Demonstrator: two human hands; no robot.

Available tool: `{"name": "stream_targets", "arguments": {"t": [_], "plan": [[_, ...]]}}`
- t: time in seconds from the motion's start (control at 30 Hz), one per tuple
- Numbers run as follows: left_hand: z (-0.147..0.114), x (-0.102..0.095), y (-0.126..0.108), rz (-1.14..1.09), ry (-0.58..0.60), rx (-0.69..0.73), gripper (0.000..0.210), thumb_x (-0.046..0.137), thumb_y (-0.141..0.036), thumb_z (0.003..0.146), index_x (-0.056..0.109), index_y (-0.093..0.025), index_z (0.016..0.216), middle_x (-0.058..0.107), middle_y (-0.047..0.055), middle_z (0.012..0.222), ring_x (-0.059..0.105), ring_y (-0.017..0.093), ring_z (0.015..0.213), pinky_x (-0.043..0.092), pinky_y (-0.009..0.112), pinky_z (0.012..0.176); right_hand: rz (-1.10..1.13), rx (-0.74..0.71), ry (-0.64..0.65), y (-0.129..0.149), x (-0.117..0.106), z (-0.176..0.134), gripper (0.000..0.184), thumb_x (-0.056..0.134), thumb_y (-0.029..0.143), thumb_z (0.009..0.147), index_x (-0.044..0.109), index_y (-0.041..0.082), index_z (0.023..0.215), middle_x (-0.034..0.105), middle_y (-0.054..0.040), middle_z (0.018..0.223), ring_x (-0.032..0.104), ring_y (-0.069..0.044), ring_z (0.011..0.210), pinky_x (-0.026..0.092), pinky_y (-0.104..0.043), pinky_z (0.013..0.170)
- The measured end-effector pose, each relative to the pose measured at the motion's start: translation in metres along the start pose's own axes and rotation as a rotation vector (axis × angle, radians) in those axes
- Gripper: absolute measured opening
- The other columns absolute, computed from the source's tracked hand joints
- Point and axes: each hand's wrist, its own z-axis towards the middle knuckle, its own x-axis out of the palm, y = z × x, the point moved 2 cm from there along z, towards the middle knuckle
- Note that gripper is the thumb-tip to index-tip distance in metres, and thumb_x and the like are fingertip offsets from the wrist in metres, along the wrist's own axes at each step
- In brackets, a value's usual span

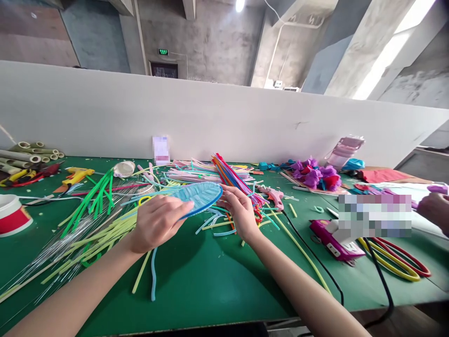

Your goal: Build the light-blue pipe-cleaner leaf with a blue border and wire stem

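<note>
Over the middle of the table, a blue fabric-covered disc with a darker blue rim (201, 196) is held up between both hands, tilted. My left hand (157, 220) grips its left side, thumb lying on the fabric. At the right edge, my right hand (240, 210) pinches the rim between thumb and fingers. Behind the hands lies a bundle of red, orange and purple straw-like sticks (228, 173). Yellow-green strips (108, 236) spread out beside my left forearm. A pink glue gun (273, 196) rests just right of my right hand.
On the left are a yellow glue gun (77, 176), a red-and-white cup (14, 215) and bamboo pieces (31, 154). To the right stand a magenta power strip (335, 238) with black cables and purple petals (312, 173). Another person's hand (435, 210) shows at the right edge.
</note>
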Motion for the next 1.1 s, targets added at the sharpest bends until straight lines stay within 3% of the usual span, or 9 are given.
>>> {"name": "stream_targets", "arguments": {"t": [0.1, 0.2, 0.33, 0.43, 0.67, 0.87, 1.1], "plan": [[-0.003, 0.001, 0.0, 0.008, 0.115, 0.122, 0.025, 0.067, -0.02, 0.088, 0.068, -0.031, 0.11, 0.08, 0.003, 0.098, 0.077, 0.022, 0.088, 0.06, 0.035, 0.078, 0.175, 0.086, -0.016, -0.001, 0.0, 0.003, 0.036, 0.066, 0.048, 0.084, 0.072, 0.02, 0.106, 0.077, -0.0085, 0.107, 0.074, -0.026, 0.093, 0.061, -0.039, 0.082], [-0.005, 0.002, -0.006, 0.079, 0.07, 0.348, 0.032, 0.069, -0.018, 0.088, 0.066, -0.03, 0.117, 0.079, 0.004, 0.106, 0.076, 0.022, 0.093, 0.059, 0.035, 0.08, 0.287, 0.162, -0.061, -0.002, 0.0, 0.004, 0.036, 0.072, 0.048, 0.078, 0.076, 0.019, 0.099, 0.078, -0.0089, 0.108, 0.074, -0.025, 0.09, 0.061, -0.036, 0.078], [-0.001, 0.004, -0.014, 0.143, -0.007, 0.48, 0.024, 0.066, -0.015, 0.09, 0.065, -0.019, 0.114, 0.08, 0.008, 0.098, 0.075, 0.02, 0.089, 0.058, 0.034, 0.077, 0.382, 0.287, -0.111, -0.001, 0.001, 0.005, 0.033, 0.074, 0.046, 0.076, 0.078, 0.018, 0.094, 0.079, -0.0078, 0.101, 0.074, -0.021, 0.084, 0.058, -0.03, 0.073], [0.003, 0.004, -0.019, 0.141, -0.033, 0.509, 0.02, 0.063, -0.014, 0.092, 0.063, -0.015, 0.111, 0.08, 0.01, 0.095, 0.075, 0.02, 0.087, 0.059, 0.034, 0.077, 0.428, 0.362, -0.115, 0.002, 0.001, 0.004, 0.031, 0.074, 0.043, 0.076, 0.078, 0.018, 0.093, 0.08, -0.0069, 0.09, 0.074, -0.019, 0.077, 0.056, -0.028, 0.07], [0.006, 0.005, -0.021, 0.19, -0.021, 0.534, 0.015, 0.058, -0.015, 0.094, 0.063, -0.018, 0.108, 0.08, 0.007, 0.091, 0.075, 0.018, 0.082, 0.059, 0.031, 0.074, 0.425, 0.378, -0.065, 0.005, 0.001, 0.001, 0.03, 0.073, 0.042, 0.078, 0.074, 0.019, 0.099, 0.077, -0.0031, 0.076, 0.072, -0.018, 0.068, 0.056, -0.028, 0.068], [0.003, 0.006, -0.017, 0.229, 0.006, 0.558, 0.016, 0.058, -0.015, 0.094, 0.064, -0.015, 0.109, 0.08, 0.009, 0.093, 0.075, 0.019, 0.083, 0.057, 0.033, 0.075, 0.372, 0.393, 0.053, 0.004, 0.001, -0.001, 0.038, 0.073, 0.044, 0.082, 0.066, 0.023, 0.112, 0.072, 0.001, 0.074, 0.07, -0.015, 0.064, 0.056, -0.028, 0.065], [0.0, 0.009, -0.017, 0.327, 0.073, 0.589, 0.017, 0.059, -0.017, 0.095, 0.066, -0.017, 0.11, 0.079, 0.007, 0.095, 0.073, 0.019, 0.085, 0.055, 0.033, 0.08, 0.405, 0.423, 0.134, 0.007, 0.011, -0.008, 0.053, 0.081, 0.034, 0.074, 0.055, 0.027, 0.12, 0.067, 0.0047, 0.084, 0.067, -0.012, 0.063, 0.057, -0.028, 0.061]]}}
